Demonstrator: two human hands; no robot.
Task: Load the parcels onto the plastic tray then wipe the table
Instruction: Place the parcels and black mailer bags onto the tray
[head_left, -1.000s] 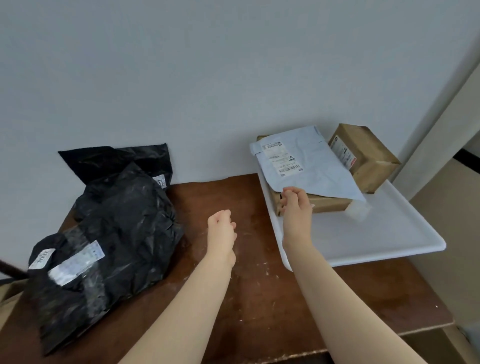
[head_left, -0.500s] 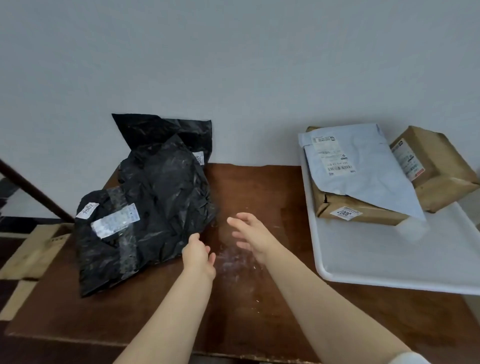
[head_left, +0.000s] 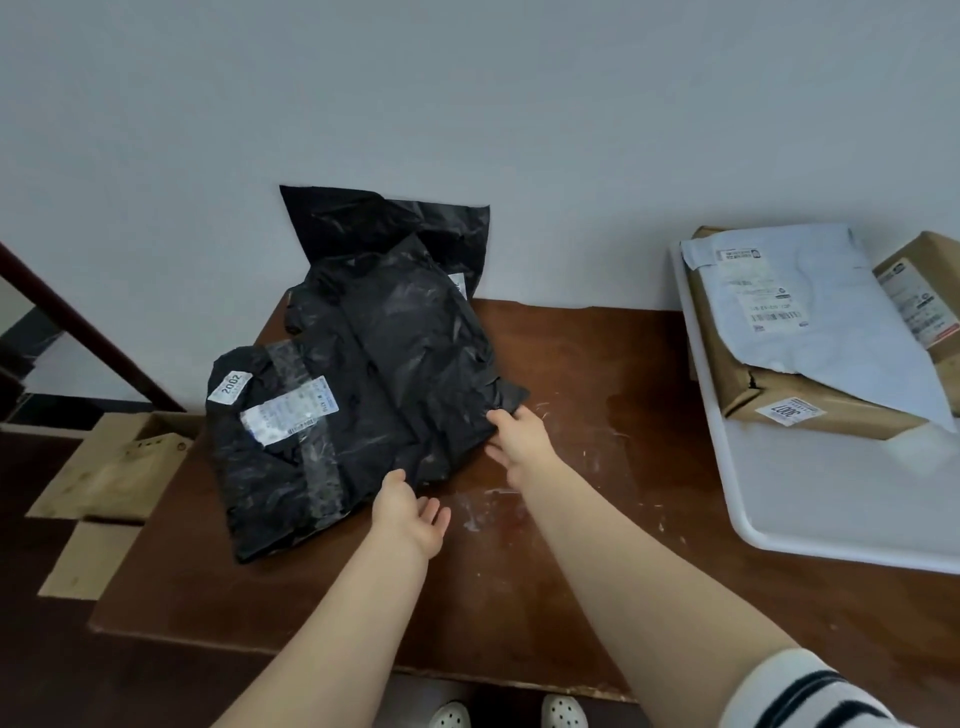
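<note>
A brown wooden surface (head_left: 597, 545) stands against a pale wall, its top scuffed with whitish marks. On its right end lies a white plastic tray (head_left: 831, 493), which runs past the frame's right edge. The largest parcel, a crumpled black parcel (head_left: 374, 364), lies flat on the left part of the surface, well apart from the tray. A second black parcel (head_left: 374, 218) stands behind it, leaning on the wall.

On the tray's far half rests a flat brown box (head_left: 727, 338) with a grey mailer (head_left: 831, 322) lying across its top. Another brown box (head_left: 930, 260) sits just beside them at the right edge.

On the floor to the left lie pieces of cardboard (head_left: 119, 467).

The left grip (head_left: 410, 512), a bare hand, is spread and relaxed, palm turned inward, with its thumb touching the near edge of the crumpled black parcel. The right grip (head_left: 522, 441) is at that parcel's near right corner, thumb by the upper edge and fingers lower down. I cannot tell whether it is pinching the plastic.

A small white sticker (head_left: 231, 385) reading 2002 sits on the crumpled parcel's left end.
</note>
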